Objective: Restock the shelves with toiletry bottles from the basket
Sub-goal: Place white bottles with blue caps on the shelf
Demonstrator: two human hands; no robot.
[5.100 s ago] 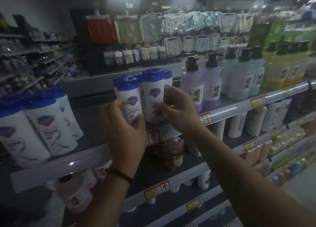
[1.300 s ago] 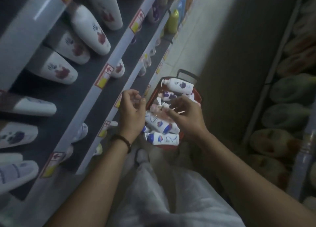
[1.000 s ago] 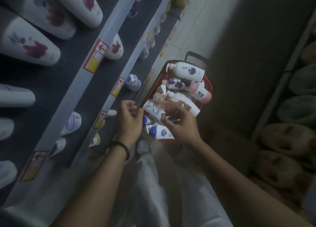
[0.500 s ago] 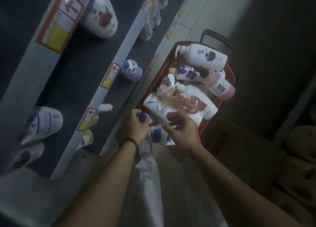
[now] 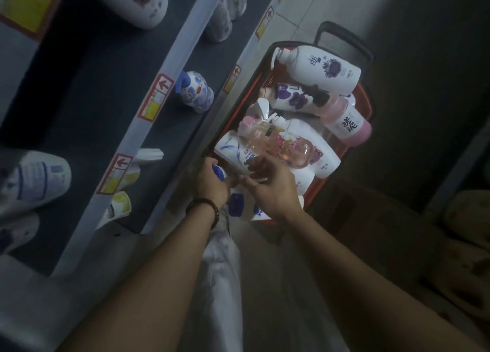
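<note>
A red basket [image 5: 367, 105] with a black handle sits on the floor beside the shelves, full of toiletry bottles lying down. My left hand [image 5: 212, 186] is closed around a blue-capped white bottle [image 5: 218, 172] at the basket's near end. My right hand [image 5: 273, 186] rests just right of it, fingers curled over a white bottle with a blue swirl [image 5: 233, 151]; whether it grips is unclear. Another blue-capped bottle [image 5: 237, 204] lies below the hands. A clear pink bottle [image 5: 281, 143] and a white pump bottle [image 5: 323, 69] lie farther back.
Dark shelves [image 5: 111, 68] with grey price rails [image 5: 169, 86] run along the left, holding a blue-patterned bottle [image 5: 196, 92] and white bottles [image 5: 39, 179]. My white-trousered leg [image 5: 222, 272] is below the hands. Another rack with pale goods [image 5: 466, 235] stands on the right.
I turned from the upper shelf down to the basket. Over the last second both hands dropped into its near end, and the left closed on a blue-capped bottle.
</note>
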